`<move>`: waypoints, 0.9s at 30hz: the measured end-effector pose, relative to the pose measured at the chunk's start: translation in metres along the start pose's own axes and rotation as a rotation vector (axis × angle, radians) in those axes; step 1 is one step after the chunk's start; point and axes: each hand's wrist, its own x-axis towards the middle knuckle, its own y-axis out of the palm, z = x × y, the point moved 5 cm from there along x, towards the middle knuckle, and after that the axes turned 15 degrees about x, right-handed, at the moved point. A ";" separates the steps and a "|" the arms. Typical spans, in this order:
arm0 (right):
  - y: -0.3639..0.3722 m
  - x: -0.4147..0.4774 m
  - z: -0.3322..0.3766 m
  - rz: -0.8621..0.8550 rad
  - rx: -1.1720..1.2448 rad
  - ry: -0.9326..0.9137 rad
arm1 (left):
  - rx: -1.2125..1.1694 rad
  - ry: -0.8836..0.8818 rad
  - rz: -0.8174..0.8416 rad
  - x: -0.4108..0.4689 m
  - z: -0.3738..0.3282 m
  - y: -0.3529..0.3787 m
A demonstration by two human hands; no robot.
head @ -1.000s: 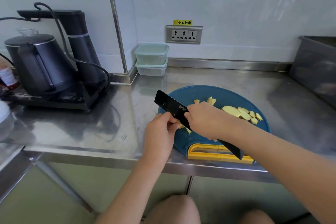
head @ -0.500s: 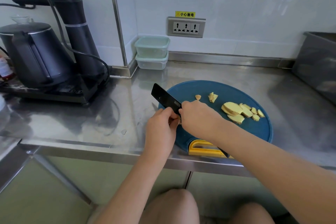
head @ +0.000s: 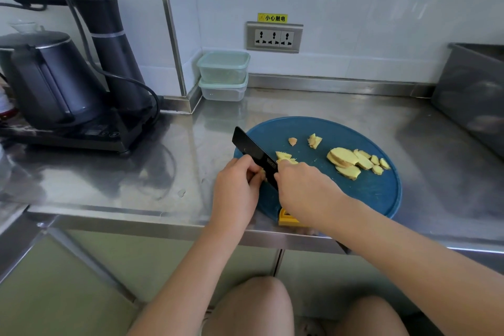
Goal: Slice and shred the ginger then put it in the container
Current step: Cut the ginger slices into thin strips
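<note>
A round blue cutting board with a yellow handle lies at the counter's front edge. My right hand grips a black knife, blade pointing up-left across the board's left side. My left hand pinches a small ginger piece against the blade's left face. Fresh cut bits lie just right of the blade. A pile of ginger slices sits on the board's right, with two scraps further back. Two stacked lidded containers stand at the back wall.
A black kettle on its base with a dispenser tower and cord fills the left counter. A grey metal tub stands at the right. A wall socket is above the containers. My knees show below the counter edge.
The knife has shifted slightly left along the ginger and cut pieces now show right of the blade. Both hands stay together at the board's left side; the camera view has tilted.
</note>
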 end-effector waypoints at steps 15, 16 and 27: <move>-0.002 0.022 0.021 -0.051 0.047 0.021 | 0.082 0.029 0.017 -0.001 -0.005 -0.001; -0.001 0.029 0.021 -0.055 0.054 0.018 | 0.095 0.036 0.015 -0.001 -0.006 -0.001; -0.013 0.028 -0.002 0.022 0.212 0.074 | 0.001 0.012 -0.003 0.000 0.001 0.004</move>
